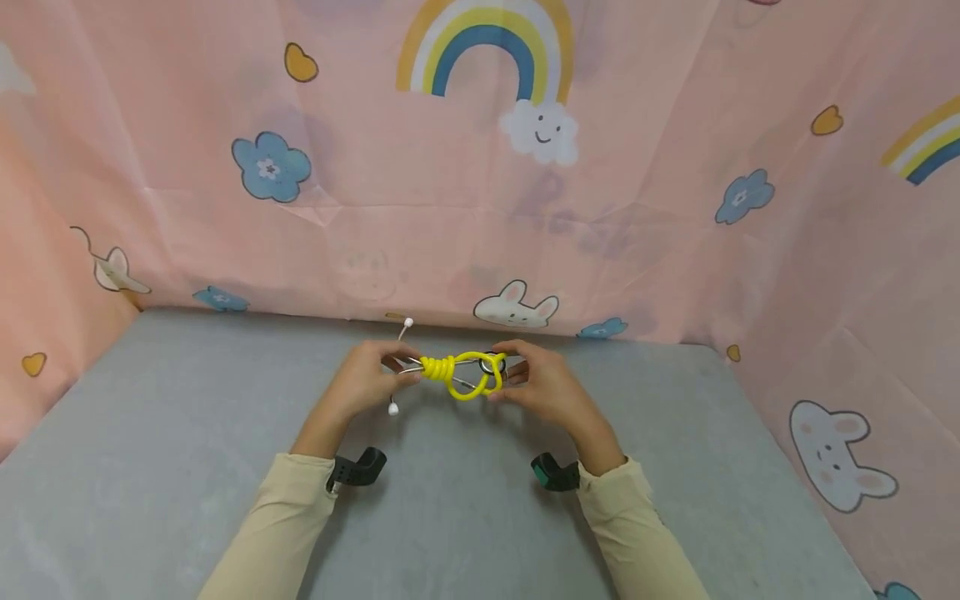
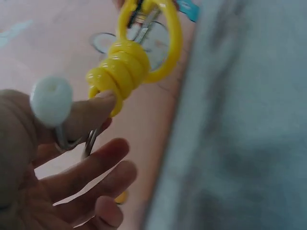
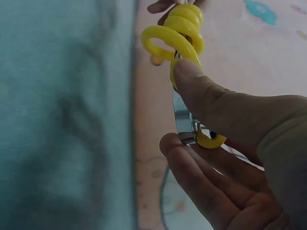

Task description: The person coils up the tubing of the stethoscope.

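Observation:
A stethoscope (image 1: pixel 437 368) with yellow tubing is held up between both hands, its tubing wound in several tight turns around the metal ear tubes. My left hand (image 1: pixel 366 377) pinches the ear-tube end beside the coil with thumb and index finger. Two white eartips (image 1: pixel 393 409) stick out past that hand. At the other end, my right hand (image 1: pixel 551 385) pinches the tubing loop and the round chest piece (image 1: pixel 492 363). In the right wrist view, the thumb presses the yellow loop (image 3: pixel 165 36) over the silver chest piece (image 3: pixel 181 115). The left hand's other fingers (image 2: pixel 91 177) are loosely bent below.
A grey table (image 1: pixel 465 517) lies under both hands. Behind it and at the sides hangs a pink curtain (image 1: pixel 637 200) printed with rainbows, flowers and rabbits. Black bands with small devices (image 1: pixel 360 467) are on both wrists, by the beige sleeves.

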`<action>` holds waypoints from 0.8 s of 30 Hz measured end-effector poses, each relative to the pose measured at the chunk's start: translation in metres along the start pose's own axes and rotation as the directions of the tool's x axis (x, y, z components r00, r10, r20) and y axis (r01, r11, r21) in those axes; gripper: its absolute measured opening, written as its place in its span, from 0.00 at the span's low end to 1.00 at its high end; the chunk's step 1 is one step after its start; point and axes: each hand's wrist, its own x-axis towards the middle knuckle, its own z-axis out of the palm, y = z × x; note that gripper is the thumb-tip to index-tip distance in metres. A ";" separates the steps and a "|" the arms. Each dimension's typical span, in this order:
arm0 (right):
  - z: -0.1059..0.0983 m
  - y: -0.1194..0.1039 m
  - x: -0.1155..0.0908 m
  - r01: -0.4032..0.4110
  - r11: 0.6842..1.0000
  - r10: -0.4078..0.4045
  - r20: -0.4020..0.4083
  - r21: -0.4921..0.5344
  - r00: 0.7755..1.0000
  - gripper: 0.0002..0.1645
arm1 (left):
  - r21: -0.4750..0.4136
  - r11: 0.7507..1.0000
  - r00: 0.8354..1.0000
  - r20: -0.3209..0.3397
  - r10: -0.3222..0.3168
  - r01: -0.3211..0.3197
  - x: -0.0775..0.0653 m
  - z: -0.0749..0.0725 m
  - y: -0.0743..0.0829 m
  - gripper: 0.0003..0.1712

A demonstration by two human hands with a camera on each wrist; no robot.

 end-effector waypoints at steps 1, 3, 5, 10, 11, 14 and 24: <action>0.002 0.002 0.001 -0.001 1.000 0.001 0.007 0.006 1.000 0.41 | 0.000 1.000 1.000 0.000 0.003 -0.003 0.001 0.002 -0.003 0.14; 0.005 0.005 0.003 0.004 1.000 -0.004 0.024 0.012 1.000 0.41 | 0.008 1.000 1.000 -0.003 0.005 -0.005 0.002 0.006 -0.008 0.14; 0.009 0.007 0.005 -0.011 1.000 0.010 0.047 0.013 0.999 0.40 | 0.015 1.000 1.000 -0.006 0.002 -0.002 0.003 0.009 -0.012 0.14; 0.015 0.011 0.007 -0.071 0.997 0.072 0.105 -0.011 0.992 0.34 | 0.024 1.000 1.000 -0.005 -0.009 0.009 0.003 0.015 -0.015 0.14; 0.016 0.011 0.007 -0.078 0.997 0.080 0.107 -0.018 0.991 0.32 | 0.020 1.000 1.000 -0.004 -0.014 0.014 0.003 0.016 -0.015 0.14; 0.019 0.015 0.007 -0.076 0.997 0.077 0.101 -0.022 0.992 0.30 | 0.012 1.000 1.000 0.000 -0.026 0.026 0.003 0.020 -0.016 0.15; 0.020 0.018 0.003 -0.067 0.997 0.072 0.123 -0.044 0.990 0.31 | -0.015 0.998 0.999 0.007 -0.054 0.054 -0.001 0.022 -0.012 0.23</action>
